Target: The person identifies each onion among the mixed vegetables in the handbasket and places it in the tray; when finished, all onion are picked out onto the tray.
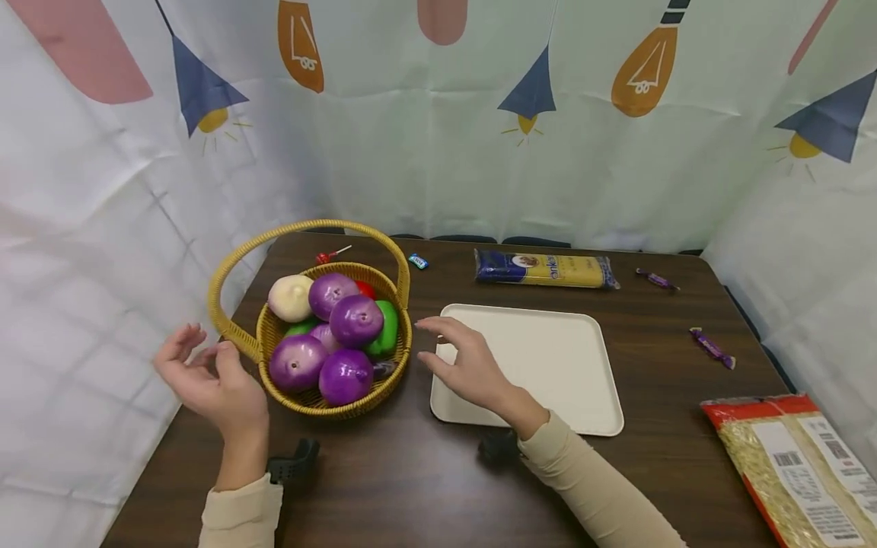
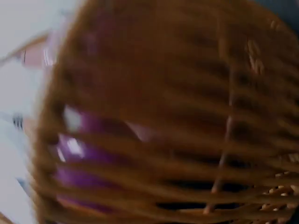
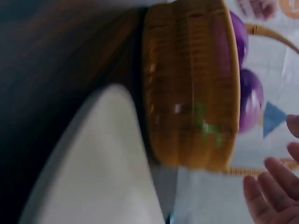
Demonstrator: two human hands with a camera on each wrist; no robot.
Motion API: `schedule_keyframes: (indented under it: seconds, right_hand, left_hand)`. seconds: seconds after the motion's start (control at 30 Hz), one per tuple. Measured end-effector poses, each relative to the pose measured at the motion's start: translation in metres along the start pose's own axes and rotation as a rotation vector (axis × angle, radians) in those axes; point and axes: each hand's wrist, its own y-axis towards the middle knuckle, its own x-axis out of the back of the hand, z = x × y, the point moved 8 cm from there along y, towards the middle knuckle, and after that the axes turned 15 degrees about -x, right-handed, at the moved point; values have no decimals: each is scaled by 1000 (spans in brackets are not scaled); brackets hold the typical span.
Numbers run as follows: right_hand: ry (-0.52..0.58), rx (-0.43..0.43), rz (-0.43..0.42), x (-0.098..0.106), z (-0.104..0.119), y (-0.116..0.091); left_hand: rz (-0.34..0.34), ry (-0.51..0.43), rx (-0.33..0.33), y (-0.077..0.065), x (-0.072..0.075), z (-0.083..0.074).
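Observation:
A woven basket (image 1: 336, 411) with a tall handle (image 1: 301, 227) stands on the left of the table. Several round, glossy purple vegetables (image 1: 356, 321) fill it, beside a whitish bulb (image 1: 291, 297), a green pepper (image 1: 385, 331) and something red. Left of the basket, my left hand (image 1: 215, 388) hangs in the air with loosely bent fingers, holding nothing. On the basket's other side, my right hand (image 1: 473, 369) hovers over the edge of a cream tray (image 1: 555, 365), thumb and fingers apart. Blurred wickerwork (image 2: 163, 102) takes up the left wrist view.
Behind the tray lies a blue-and-yellow packet (image 1: 548, 270). Purple-wrapped candies (image 1: 712, 348) are on the right, near a red-edged bag of pale grain (image 1: 795, 464). A red lollipop (image 1: 325, 257) and a small blue candy (image 1: 418, 261) lie behind the basket.

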Motion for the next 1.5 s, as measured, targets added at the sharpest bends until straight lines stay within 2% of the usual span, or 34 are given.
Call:
schedule_keyframes:
  seconds: [0.03, 0.1, 0.13, 0.17, 0.23, 0.33, 0.47, 0.67, 0.8, 0.9, 1.0, 1.1, 1.27, 1.37, 1.5]
  right_hand:
    - [40, 17, -13, -6, 5, 3]
    - [112, 40, -24, -17, 13, 10]
    - [138, 43, -26, -24, 17, 14]
    - [148, 39, -25, -30, 20, 18]
    - [153, -1, -11, -44, 22, 26]
    - [106, -78, 23, -64, 23, 36]
    - [39, -143, 47, -79, 23, 46]
    - [-51, -206, 5, -84, 22, 57]
    - [-104, -217, -7, -84, 22, 61]
    - [-98, -215, -24, -82, 21, 59]
    - [-21, -202, -30, -75, 20, 51]
    - [75, -160, -19, -59, 20, 40]
    - [160, -78, -14, -28, 15, 26]
    - [224, -109, -31, -7, -3, 23]
    - [287, -188, -27, 16, -32, 25]
  left_hand:
    - [13, 11, 92, 1, 2, 16]
    - [79, 31, 260, -2, 2, 47]
    - [115, 46, 320, -4, 3, 61]
    - [145, 66, 361, -7, 3, 74]
    - [188, 129, 400, -12, 7, 92]
    - [204, 205, 392, -16, 16, 104]
    - [205, 240, 352, -19, 23, 106]
    - [190, 207, 308, -22, 19, 101]
    - [177, 194, 286, -22, 18, 100]
    - [182, 192, 278, -23, 20, 101]
    - [190, 179, 269, -22, 22, 103]
    - [202, 179, 267, -22, 22, 106]
    - [255, 249, 284, -19, 20, 111]
    - [306, 289, 298, -18, 18, 116]
    - [309, 284, 337, -21, 19, 120]
